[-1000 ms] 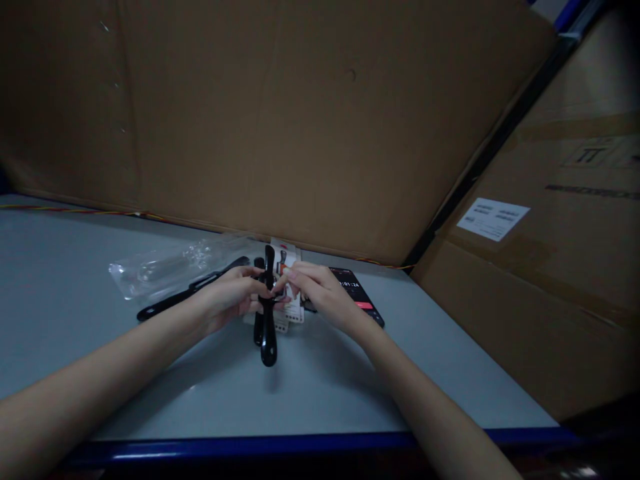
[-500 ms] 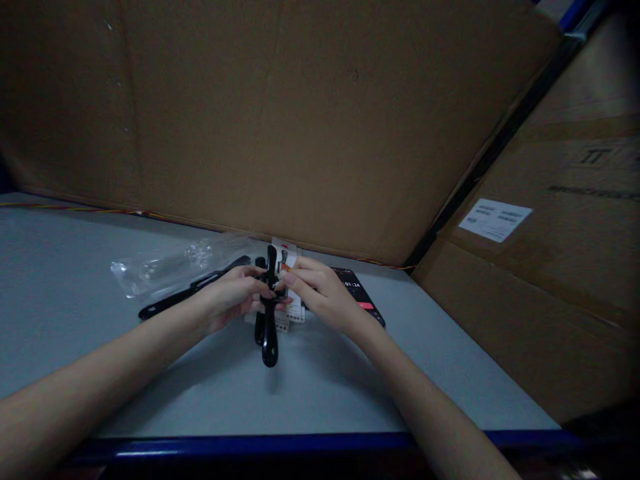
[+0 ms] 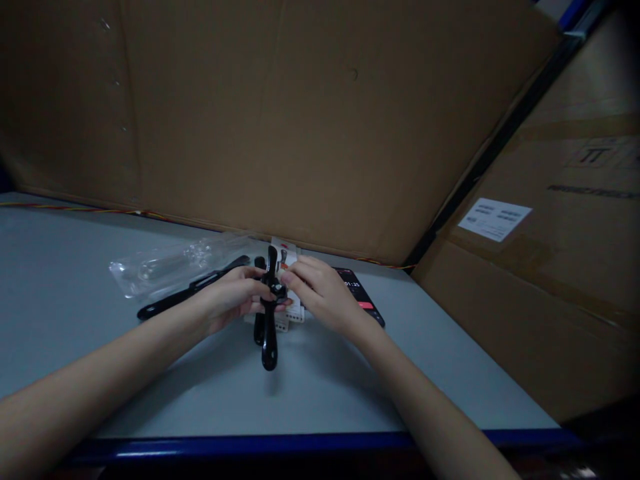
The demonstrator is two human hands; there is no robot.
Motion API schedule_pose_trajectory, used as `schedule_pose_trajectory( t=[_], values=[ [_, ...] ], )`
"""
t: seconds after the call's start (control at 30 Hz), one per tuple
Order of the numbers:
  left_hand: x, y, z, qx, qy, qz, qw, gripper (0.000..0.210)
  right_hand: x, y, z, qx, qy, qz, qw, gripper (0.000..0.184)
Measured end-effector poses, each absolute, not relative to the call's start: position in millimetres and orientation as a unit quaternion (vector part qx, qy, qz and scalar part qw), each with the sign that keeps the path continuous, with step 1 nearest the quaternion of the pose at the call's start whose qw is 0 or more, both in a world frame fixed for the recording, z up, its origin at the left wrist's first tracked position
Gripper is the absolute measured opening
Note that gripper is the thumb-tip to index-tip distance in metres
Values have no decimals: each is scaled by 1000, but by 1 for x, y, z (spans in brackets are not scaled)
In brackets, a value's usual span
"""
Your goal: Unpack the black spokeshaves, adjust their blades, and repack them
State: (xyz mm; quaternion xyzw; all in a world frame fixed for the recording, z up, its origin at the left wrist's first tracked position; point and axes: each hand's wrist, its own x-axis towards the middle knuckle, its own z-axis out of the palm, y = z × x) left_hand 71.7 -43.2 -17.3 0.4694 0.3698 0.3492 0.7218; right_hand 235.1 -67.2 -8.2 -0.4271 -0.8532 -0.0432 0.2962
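A black spokeshave [image 3: 269, 337] with two winged handles is held upright over the table, one handle pointing toward me. My left hand [image 3: 233, 297] grips it around its middle, thumb on the near face and fingers behind. Thumb and fingers of my right hand [image 3: 317, 290] are pinched together beside the metal parts at the tool's centre; whatever lies between the fingertips is too small to make out. Close behind the spokeshave is a second black handled tool [image 3: 259, 328], partly covered. Another long black tool [image 3: 167, 307] lies to the left, its middle partly hidden by my left hand.
Clear plastic packaging [image 3: 150, 267] lies at the back left. Printed cards [image 3: 295, 313] are under and behind my hands. A phone with a running timer [image 3: 367, 293] lies to the right. Cardboard walls [image 3: 320, 133] enclose the grey table [image 3: 225, 393], whose front edge is blue.
My right fingertips have drawn slightly up and away from the spokeshave's centre, showing more of its metal parts. My left hand keeps its grip almost unmoved.
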Motion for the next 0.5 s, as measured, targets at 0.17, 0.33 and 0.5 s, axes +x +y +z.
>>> schedule_pose_trajectory(
  t=[0.17,0.33,0.5],
  values=[
    [72,-44,-16,476,360,348,723,38,236,-67,-8,-439,-847,-19,299,38],
    [71,-43,-17,478,358,355,719,35,235,-69,-8,-418,-855,19,306,41],
    [70,-41,-20,479,361,348,721,37,234,-69,-7,-408,-863,23,298,40]
  ],
)
